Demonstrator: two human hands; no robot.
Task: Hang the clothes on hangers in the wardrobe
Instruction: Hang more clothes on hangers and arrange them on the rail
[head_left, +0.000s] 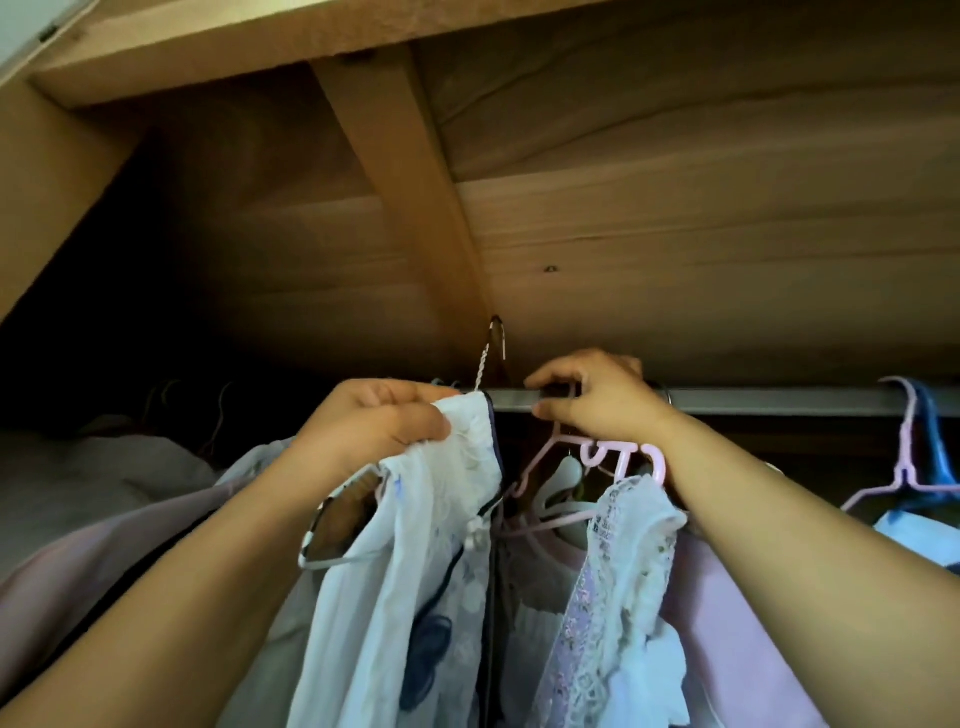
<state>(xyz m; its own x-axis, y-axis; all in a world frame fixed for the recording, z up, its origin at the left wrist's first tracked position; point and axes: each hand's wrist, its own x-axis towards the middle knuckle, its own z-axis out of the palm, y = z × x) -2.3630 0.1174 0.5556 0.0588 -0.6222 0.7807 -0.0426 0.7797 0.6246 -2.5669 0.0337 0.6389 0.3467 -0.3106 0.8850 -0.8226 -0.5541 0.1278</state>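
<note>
Our left hand (371, 415) grips the white top (415, 571) at its collar, on a wire hanger (332, 525) whose hook (493, 338) rises above the rail (779, 401). Our right hand (597, 400) pinches the pink hanger (613, 457) at the rail, lace garment (623, 571) below.

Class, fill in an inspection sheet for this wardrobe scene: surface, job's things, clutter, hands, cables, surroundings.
Surface: grey rail under a wooden top.
Job's things: white blouse on a wire hanger, its hook above the rail; pink hanger with a lace top.
Clutter: grey bundle at left.
Hands: left hand grips the blouse; right hand pinches at the rail.
Cables: nothing seen.
Surroundings: blue hanger far right.
</note>
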